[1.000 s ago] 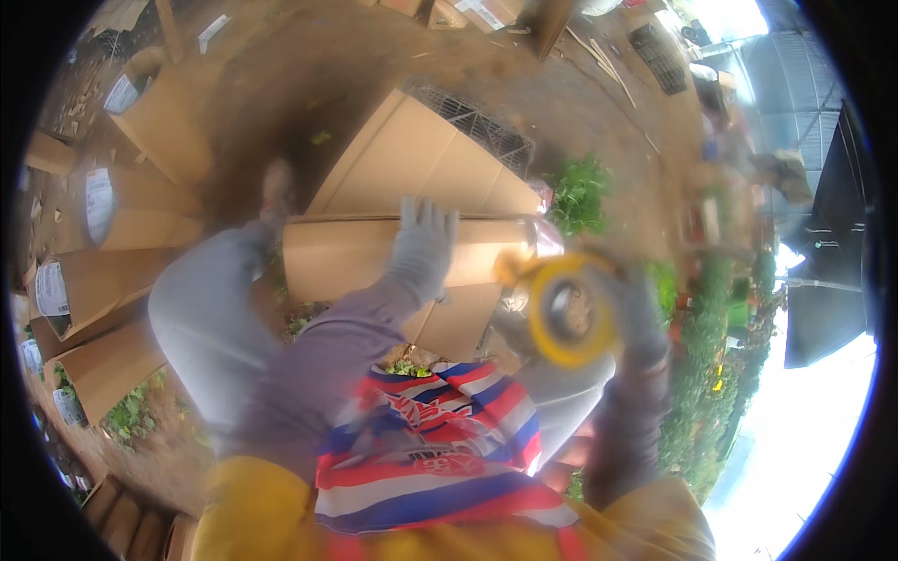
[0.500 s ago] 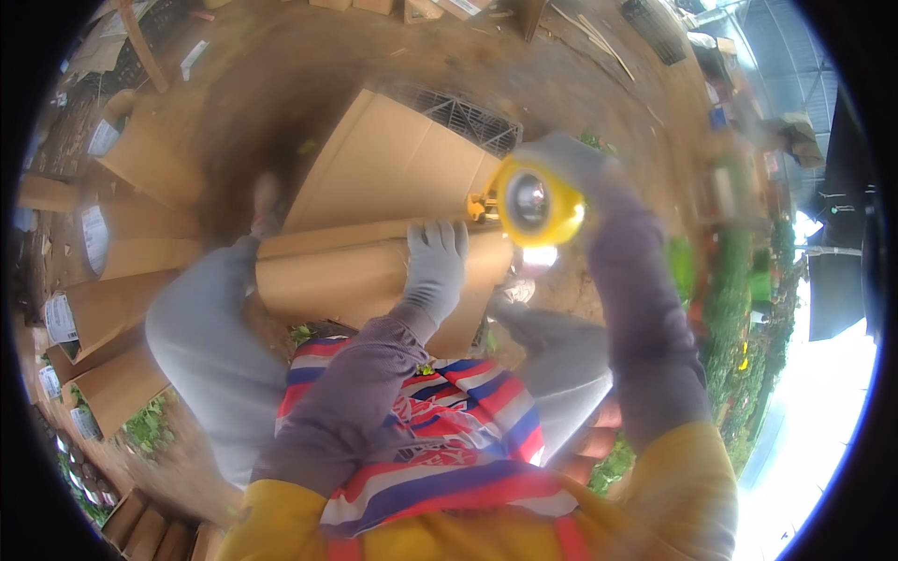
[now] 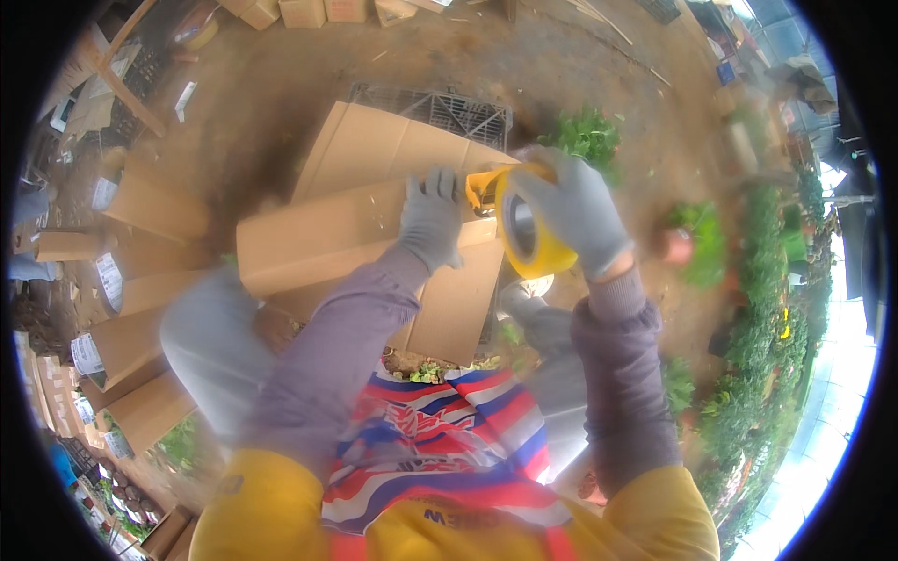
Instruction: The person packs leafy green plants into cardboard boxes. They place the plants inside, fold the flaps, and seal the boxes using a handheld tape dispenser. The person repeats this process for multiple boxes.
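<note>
A brown cardboard box (image 3: 313, 238) lies in front of me, on or just in front of a dark plastic crate; one wide flap (image 3: 374, 140) spreads away from me and another (image 3: 458, 313) toward me. My left hand (image 3: 432, 217), in a grey glove, presses on the box near its right end with the fingers laid out straight. Gripped in my gloved right hand (image 3: 575, 210) is a yellow tape dispenser (image 3: 482, 190) carrying a big roll of yellow tape (image 3: 547, 257). The dispenser's head is at the box's right end, close to my left fingers.
The dark plastic crate (image 3: 468, 114) shows beyond the box. To the left stand several open cartons (image 3: 145, 351) with white labels. Leafy plants (image 3: 585, 136) grow beyond my right hand, and a potted plant (image 3: 697, 243) stands farther right. More small boxes (image 3: 304, 11) line the far side.
The tape dispenser has come down and toward me, its head staying by the box's right end. The box has shifted and turned slightly, and my left hand has slid a little away from me.
</note>
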The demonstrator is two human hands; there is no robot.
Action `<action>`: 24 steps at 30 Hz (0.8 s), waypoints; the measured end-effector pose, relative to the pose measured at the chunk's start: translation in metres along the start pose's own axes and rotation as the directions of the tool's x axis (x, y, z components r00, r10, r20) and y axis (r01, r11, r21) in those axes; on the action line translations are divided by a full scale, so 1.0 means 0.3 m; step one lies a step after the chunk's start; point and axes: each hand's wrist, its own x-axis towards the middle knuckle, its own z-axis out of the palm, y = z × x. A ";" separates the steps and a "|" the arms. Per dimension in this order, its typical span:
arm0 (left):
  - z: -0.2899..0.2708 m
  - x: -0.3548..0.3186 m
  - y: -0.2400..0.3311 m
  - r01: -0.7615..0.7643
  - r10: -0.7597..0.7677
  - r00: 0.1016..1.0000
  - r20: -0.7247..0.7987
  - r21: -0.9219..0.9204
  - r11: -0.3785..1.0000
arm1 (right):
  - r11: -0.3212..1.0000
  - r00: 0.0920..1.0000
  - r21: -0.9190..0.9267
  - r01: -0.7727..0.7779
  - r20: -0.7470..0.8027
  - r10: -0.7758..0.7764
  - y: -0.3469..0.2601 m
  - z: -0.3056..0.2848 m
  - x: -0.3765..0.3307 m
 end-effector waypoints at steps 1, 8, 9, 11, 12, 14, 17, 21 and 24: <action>-0.003 0.017 0.002 0.020 -0.018 0.999 0.049 -0.041 0.999 | 1.000 1.000 -0.008 -0.007 0.029 0.007 0.000 -0.004 0.016; -0.035 0.210 -0.177 -0.034 0.125 0.961 0.248 -0.342 0.939 | 0.984 0.990 0.177 0.030 -0.144 -0.004 -0.004 0.059 -0.259; -0.023 0.233 -0.203 -0.052 0.154 0.963 0.222 -0.409 0.911 | 0.985 0.986 0.173 0.008 -0.167 0.021 0.019 0.087 -0.295; 0.008 0.284 -0.255 -0.084 0.257 0.946 0.196 -0.621 0.780 | 0.980 0.973 0.199 0.001 -0.228 0.046 0.083 0.149 -0.324; 0.022 0.320 -0.281 -0.102 0.308 0.937 0.163 -0.718 0.689 | 0.975 0.963 0.222 0.021 -0.265 0.040 0.118 0.180 -0.323; 0.049 0.395 -0.334 -0.041 0.368 0.908 0.203 -0.828 0.559 | 0.975 0.942 0.216 0.047 -0.334 0.028 0.167 0.238 -0.309; 0.063 0.521 -0.411 0.185 0.591 0.726 0.352 -0.927 0.326 | 0.974 0.915 0.215 0.070 -0.402 0.023 0.186 0.312 -0.264; 0.043 0.593 -0.458 0.196 0.685 0.623 0.378 -0.923 0.331 | 0.991 0.917 0.129 0.035 -0.399 0.019 0.152 0.326 -0.243; 0.024 0.556 -0.432 0.346 0.749 0.559 0.354 -0.921 0.177 | 0.992 0.926 0.127 0.024 -0.377 0.026 0.127 0.287 -0.282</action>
